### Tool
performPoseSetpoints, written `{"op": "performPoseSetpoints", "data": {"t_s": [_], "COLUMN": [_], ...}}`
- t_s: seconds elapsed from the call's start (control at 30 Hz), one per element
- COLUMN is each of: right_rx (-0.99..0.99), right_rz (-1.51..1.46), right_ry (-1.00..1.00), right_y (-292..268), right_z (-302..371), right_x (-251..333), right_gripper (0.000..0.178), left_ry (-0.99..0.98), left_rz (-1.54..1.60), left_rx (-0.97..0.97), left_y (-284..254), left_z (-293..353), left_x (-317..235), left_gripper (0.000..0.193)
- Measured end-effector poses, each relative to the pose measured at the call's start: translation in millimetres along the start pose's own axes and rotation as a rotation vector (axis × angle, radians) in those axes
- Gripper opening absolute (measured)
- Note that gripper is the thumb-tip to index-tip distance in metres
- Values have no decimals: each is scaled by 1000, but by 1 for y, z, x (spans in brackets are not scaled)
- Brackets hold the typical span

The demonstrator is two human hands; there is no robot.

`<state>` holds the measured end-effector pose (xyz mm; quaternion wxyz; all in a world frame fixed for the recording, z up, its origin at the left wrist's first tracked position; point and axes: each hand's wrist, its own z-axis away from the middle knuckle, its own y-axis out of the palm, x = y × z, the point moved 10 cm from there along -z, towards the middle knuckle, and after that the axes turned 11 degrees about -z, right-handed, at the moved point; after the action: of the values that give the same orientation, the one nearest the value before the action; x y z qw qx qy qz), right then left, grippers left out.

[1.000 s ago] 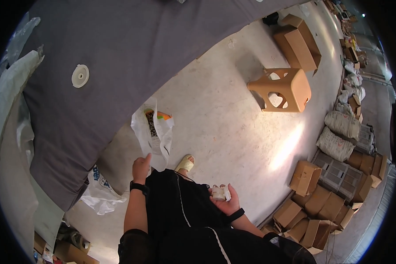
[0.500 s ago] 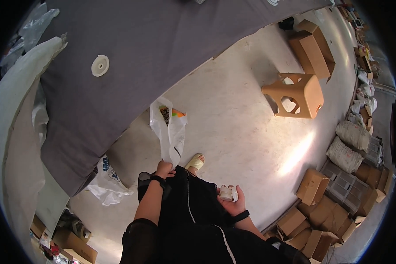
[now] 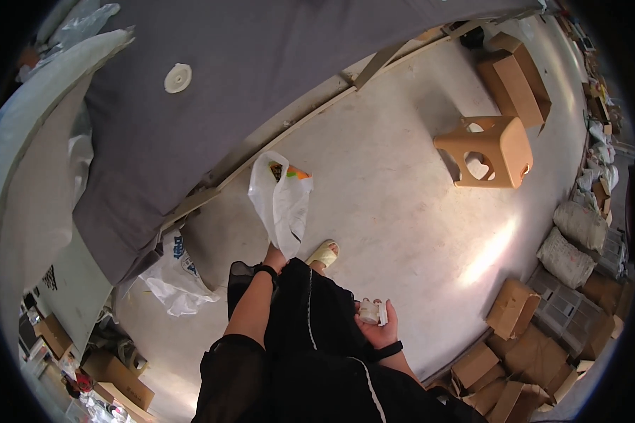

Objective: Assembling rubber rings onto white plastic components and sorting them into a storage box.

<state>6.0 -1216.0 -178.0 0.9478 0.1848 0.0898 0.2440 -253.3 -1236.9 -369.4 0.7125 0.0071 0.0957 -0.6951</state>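
My left hand [image 3: 276, 259] is closed on a white plastic bag [image 3: 281, 215]; part of the hand is hidden behind the plastic. Something with orange, green and dark print shows at the bag's open mouth. Low on the right, beside my black clothing, my right hand [image 3: 380, 333] is palm up. Its fingers curl round a small whitish, partly see-through plastic piece [image 3: 371, 312], whose exact kind I cannot make out. A round white disc [image 3: 178, 78] with a raised centre lies on the grey cloth-covered table [image 3: 226, 92], apart from both hands.
A tan plastic stool [image 3: 497, 151] and an open cardboard box [image 3: 511, 84] stand on the floor at the far right. Boxes, a grey crate [image 3: 564, 307] and stuffed sacks [image 3: 566, 255] line the right side. Another white bag [image 3: 180, 278] lies by the table's near edge.
The bag's mouth has spread wider, and the bag now covers more of my left hand. My right hand keeps its hold. The whole scene has shifted slightly as my head moved.
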Motion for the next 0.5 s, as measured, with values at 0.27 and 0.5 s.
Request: {"op": "performPoseSetpoints", "data": {"t_s": [0.27,0.5], "right_rx": [104,28], "right_rz": [100,78], "right_ry": [104,14], "right_y": [-5,-26], "right_z": [36,49], "right_x": [-10,24], "right_gripper": [31,29], "left_ry": [480,377], "left_rz": [39,231], "left_rx": [-515,-208], "left_y": [-57,-10], "left_z": [-89,17], "left_x": [39,-52], "left_gripper": [27,33]}}
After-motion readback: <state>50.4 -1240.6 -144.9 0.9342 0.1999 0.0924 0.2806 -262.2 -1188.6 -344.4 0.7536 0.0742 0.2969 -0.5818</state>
